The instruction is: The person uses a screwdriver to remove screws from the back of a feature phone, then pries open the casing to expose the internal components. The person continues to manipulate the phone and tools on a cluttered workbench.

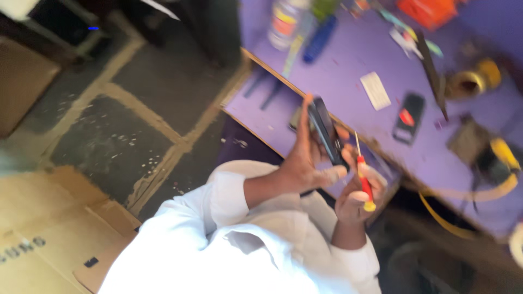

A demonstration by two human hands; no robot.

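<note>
A: Nearest first, what's in your hands?

B: My right hand (357, 198), lower centre-right of frame, is closed around a small red-handled screwdriver with a yellow cap (363, 182), thin shaft pointing up. My left hand (305, 163), just beside it at centre, is wrapped around a dark slim mobile phone (327, 133), held edge-on. White sleeves below both.

A: Blurred?

B: Yes, some. Fingers still clearly clamp both.

A: Further out?

B: Purple worktable (348, 60) in the upper right, with a black phone part (408, 117), white paper slip (376, 90) and blue pen-like tool (320, 38). Brown cardboard (49, 234) lower left.
</note>
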